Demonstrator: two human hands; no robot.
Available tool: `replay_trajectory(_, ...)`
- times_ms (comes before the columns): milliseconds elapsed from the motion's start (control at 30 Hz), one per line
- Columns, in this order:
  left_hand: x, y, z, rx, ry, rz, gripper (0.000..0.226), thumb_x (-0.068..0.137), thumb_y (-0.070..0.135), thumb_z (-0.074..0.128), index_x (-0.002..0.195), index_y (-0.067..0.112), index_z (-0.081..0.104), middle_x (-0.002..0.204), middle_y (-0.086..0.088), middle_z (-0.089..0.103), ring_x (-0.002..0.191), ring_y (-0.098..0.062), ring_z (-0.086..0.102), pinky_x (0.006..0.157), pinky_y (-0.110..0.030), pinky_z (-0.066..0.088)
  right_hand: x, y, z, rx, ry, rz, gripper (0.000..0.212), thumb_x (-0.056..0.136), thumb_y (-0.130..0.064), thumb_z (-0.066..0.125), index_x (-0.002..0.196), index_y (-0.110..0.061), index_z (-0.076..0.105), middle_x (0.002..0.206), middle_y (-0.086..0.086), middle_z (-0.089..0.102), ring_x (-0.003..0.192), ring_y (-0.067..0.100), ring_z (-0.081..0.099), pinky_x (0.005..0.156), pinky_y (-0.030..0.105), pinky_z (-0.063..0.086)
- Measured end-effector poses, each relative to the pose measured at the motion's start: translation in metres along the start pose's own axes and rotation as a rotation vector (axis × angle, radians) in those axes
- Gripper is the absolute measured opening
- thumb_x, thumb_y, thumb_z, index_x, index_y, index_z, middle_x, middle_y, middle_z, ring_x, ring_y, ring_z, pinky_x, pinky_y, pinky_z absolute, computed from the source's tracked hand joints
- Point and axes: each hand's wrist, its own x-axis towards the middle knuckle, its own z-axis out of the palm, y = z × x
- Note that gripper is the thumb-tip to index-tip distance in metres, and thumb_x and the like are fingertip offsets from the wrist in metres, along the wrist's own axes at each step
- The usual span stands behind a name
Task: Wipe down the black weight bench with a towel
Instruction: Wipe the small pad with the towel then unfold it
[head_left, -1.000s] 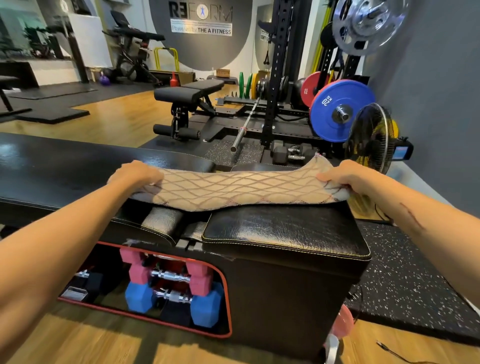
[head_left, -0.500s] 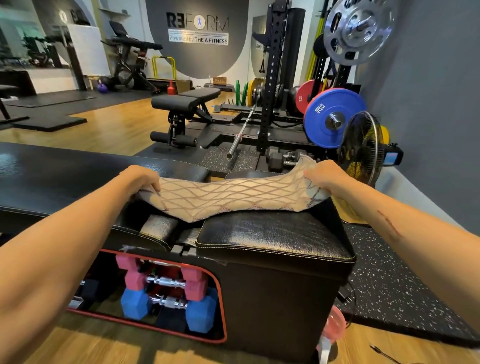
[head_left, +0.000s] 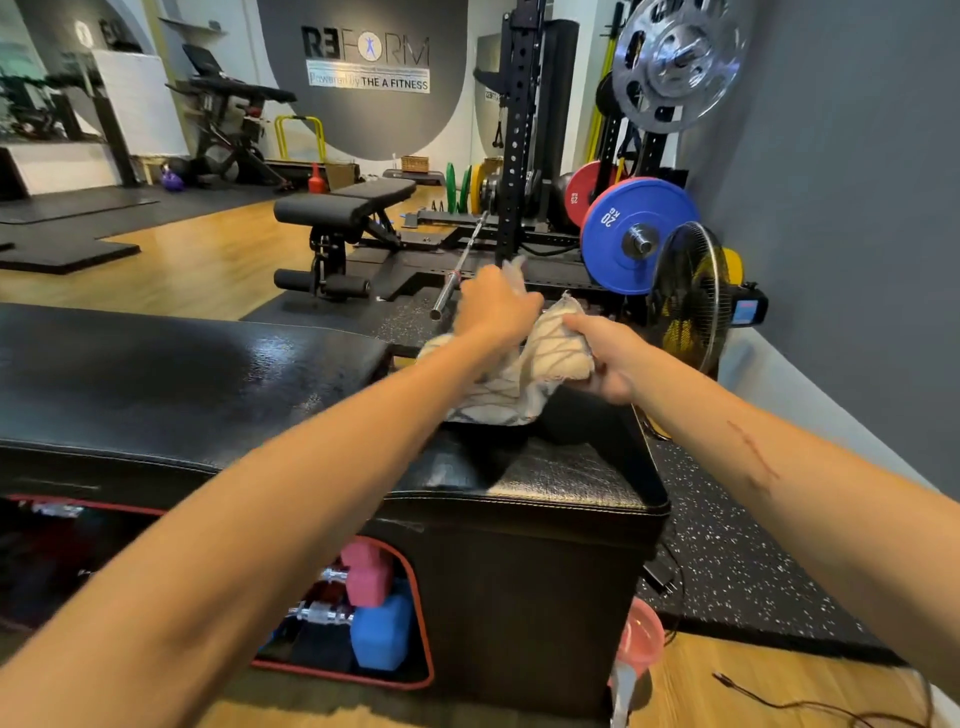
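left hand (head_left: 493, 306) and right hand (head_left: 605, 358) both clutch the bunched towel (head_left: 524, 374) above the bench (head_left: 571, 483).

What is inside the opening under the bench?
Pink dumbbell, blue dumbbell and chrome handles show inside the bench; the left arm hides the rest.

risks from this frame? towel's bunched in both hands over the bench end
1. The beige diamond-patterned towel is bunched between the left hand and right hand, lifted off the black padded weight bench; a wadded cloth probably wipes a narrow strip, leaving patches.
2. The black floor fan stands just beyond the right hand; a wide sweep could knock it.
3. A loose towel corner may slip from either grip.
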Motion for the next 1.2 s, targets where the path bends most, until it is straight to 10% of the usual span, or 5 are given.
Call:
replay_trajectory(300,-0.044,0.006,0.028,-0.106,-0.238,0.148,0.042,0.094,0.040,0.054,0.067,0.010,0.066,0.068,-0.003,0.066,0.063,-0.013,0.060,0.060,-0.028,0.046,-0.005,0.001,-0.013,0.236,-0.120,0.071,0.070,0.094,-0.069,0.037,0.116,-0.010,0.067,0.106,0.015,0.073,0.102,0.031,0.070,0.090,0.047,0.056)
replay_trajectory(633,-0.024,-0.081,-0.032,0.512,-0.032,-0.209,0.024,0.086,0.032,0.056,0.090,0.009,0.056,0.118,-0.016,0.059,0.112,-0.035,0.053,0.086,-0.040,0.046,-0.005,0.005,-0.028,-0.105,0.051,0.093,0.006,0.097,0.001,0.053,0.104,-0.001,0.053,0.103,0.020,0.070,0.087,0.030,0.071,0.072,0.043,0.062)
replay_trajectory(833,-0.002,-0.101,-0.020,-0.003,-0.240,-0.439,0.096,0.035,0.048,0.084,0.114,-0.002,0.063,0.113,-0.013,0.068,0.100,-0.026,0.067,0.082,-0.035,0.056,0.002,0.031,-0.045,-0.291,0.171,0.097,0.023,0.093,-0.001,0.059,0.115,-0.007,0.057,0.120,0.019,0.064,0.092,0.031,0.069,0.062,0.039,0.060)
replay_trajectory(1033,-0.005,-0.076,-0.020,-0.080,-0.145,-0.455,0.058,0.073,0.011,0.076,0.122,-0.007,0.052,0.116,-0.011,0.061,0.101,-0.028,0.062,0.076,-0.036,0.054,-0.008,0.028,-0.047,-0.134,0.078,0.048,0.016,0.088,-0.007,0.062,0.104,-0.007,0.060,0.091,0.011,0.072,0.063,0.021,0.072,0.051,0.030,0.058)
replay_trajectory(1200,-0.021,-0.034,-0.009,0.140,0.066,-0.135,0.027,0.084,0.018,0.062,0.105,0.001,0.060,0.109,-0.010,0.057,0.098,-0.029,0.059,0.069,-0.036,0.048,-0.011,0.023,-0.021,-0.016,0.048,0.041,0.008,0.095,-0.002,0.047,0.098,-0.006,0.054,0.095,0.017,0.069,0.083,0.032,0.068,0.092,0.050,0.054)
